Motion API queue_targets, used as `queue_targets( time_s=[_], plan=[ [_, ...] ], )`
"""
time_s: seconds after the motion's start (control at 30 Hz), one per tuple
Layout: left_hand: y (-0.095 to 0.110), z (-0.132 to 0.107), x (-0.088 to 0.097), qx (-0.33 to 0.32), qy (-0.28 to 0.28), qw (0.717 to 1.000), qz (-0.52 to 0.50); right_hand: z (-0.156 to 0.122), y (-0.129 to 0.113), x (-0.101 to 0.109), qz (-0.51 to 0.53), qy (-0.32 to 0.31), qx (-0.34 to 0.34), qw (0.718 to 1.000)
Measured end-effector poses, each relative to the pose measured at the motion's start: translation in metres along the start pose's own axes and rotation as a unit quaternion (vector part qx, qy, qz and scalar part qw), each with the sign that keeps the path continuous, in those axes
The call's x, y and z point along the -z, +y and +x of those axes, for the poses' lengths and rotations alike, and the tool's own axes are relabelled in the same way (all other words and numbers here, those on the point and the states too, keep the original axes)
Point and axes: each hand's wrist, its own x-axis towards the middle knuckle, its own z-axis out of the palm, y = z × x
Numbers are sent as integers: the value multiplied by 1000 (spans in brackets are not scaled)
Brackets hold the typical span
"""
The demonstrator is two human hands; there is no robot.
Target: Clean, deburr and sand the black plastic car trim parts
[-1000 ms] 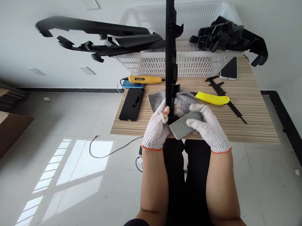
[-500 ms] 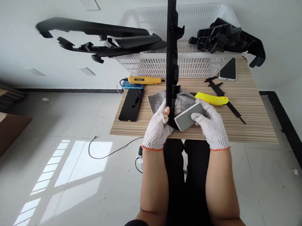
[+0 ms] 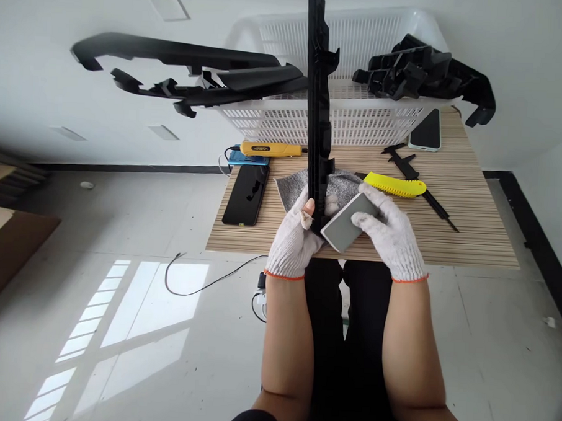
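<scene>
My left hand [image 3: 295,236], in a white knit glove with the thumb tip bare, is closed around the lower end of a long black plastic trim strip [image 3: 318,119]. The strip stands nearly upright in view, reaching past the top edge. In my gloved right hand [image 3: 392,231] is a flat grey sanding block [image 3: 350,221], pinched between thumb and fingers. Its left corner meets or overlaps the strip's lower end; whether they touch I cannot tell. Beneath both lies a grey cloth [image 3: 291,189]. Just beyond my right hand rests a yellow-handled utility knife [image 3: 394,185].
A white plastic basket [image 3: 275,120] stands at the table's back, with black trim parts [image 3: 176,51] jutting left and more parts [image 3: 417,70] on the right. On the wooden table [image 3: 476,225] lie a black phone [image 3: 245,195], a yellow power tool [image 3: 272,149], calipers [image 3: 406,169] and another phone [image 3: 426,130].
The sanding block has shifted slightly left and toward me, with my right hand moving along. My left hand keeps its hold, and the strip's top leans a little further left.
</scene>
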Motion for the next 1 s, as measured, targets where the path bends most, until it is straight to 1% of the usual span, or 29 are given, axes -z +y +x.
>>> queue_targets(
  time_s=[0.07,0.1,0.13,0.2,0.23,0.27,0.33,0.43,0.5,0.57,0.63,0.73,0.8,0.87,0.93,1.0],
  plan=[
    [0,0,1,-14,12,1000,14,1,0,-1,-29,-35,7,999],
    [-1,0,1,-17,16,1000,20,1,1,-1,-32,-40,4,999],
    [-1,0,1,-15,19,999,21,2,2,-1,-28,-24,2,999],
    [-1,0,1,-3,22,1000,16,2,2,0,-16,27,2,1000],
    [-1,0,1,2,21,1000,11,2,1,1,-17,31,-2,999],
    [-2,0,0,4,20,1000,6,2,0,1,-22,15,-9,1000],
    [-2,0,-1,1,20,1000,-6,-1,-4,1,-21,-40,-27,999],
    [-3,1,-2,8,20,1000,-19,-7,-10,-2,44,-90,-39,994],
    [-3,1,-3,22,21,999,-18,-11,-11,-7,80,-145,-24,986],
    [-4,0,-3,28,25,999,-15,-13,-11,-13,94,-207,3,974],
    [-5,0,-4,22,31,999,-14,-14,-10,-21,98,-238,37,966],
    [-9,0,-4,15,47,999,-20,-13,-9,-29,89,-252,75,961],
    [-11,1,-3,19,60,998,-21,-13,-9,-33,82,-252,75,961],
    [-12,2,-3,22,67,997,-12,-13,-10,-35,80,-238,67,966],
    [-12,2,-4,26,68,997,3,-13,-10,-36,78,-223,65,969],
    [-11,2,-5,35,62,997,5,-12,-10,-36,79,-227,73,968]
  ],
)
